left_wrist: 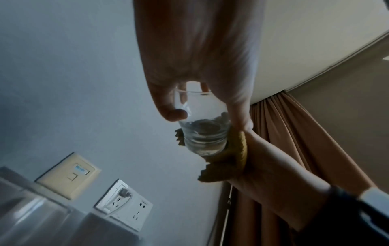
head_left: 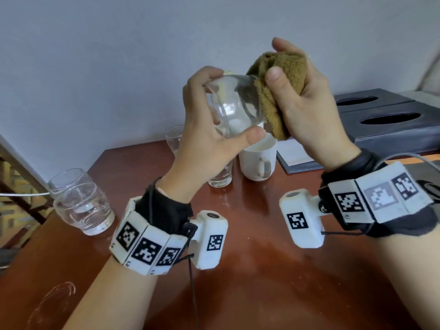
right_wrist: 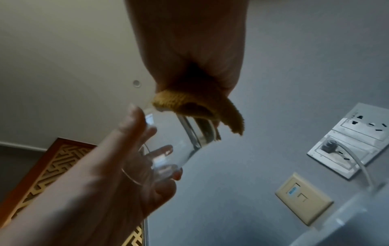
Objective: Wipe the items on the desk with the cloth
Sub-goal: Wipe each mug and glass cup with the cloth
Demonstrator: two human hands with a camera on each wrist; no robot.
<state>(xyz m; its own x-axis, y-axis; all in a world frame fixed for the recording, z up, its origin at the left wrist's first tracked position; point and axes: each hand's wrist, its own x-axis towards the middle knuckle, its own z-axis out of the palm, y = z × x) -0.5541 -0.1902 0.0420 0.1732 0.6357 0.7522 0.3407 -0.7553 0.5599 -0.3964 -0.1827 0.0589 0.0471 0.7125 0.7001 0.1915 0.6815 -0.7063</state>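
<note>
Stacked glasses: standing at the left edge of the surface; wiped or not, cannot tell.
Left hand: grip curled round the tilted glass, raised above the surface.
Cloth: bunched over the glass's base end.
Right hand: grip clamped on the cloth.
Progress: one glass mid-wipe; likely left are the white mug and two more glasses behind the left hand.
</note>
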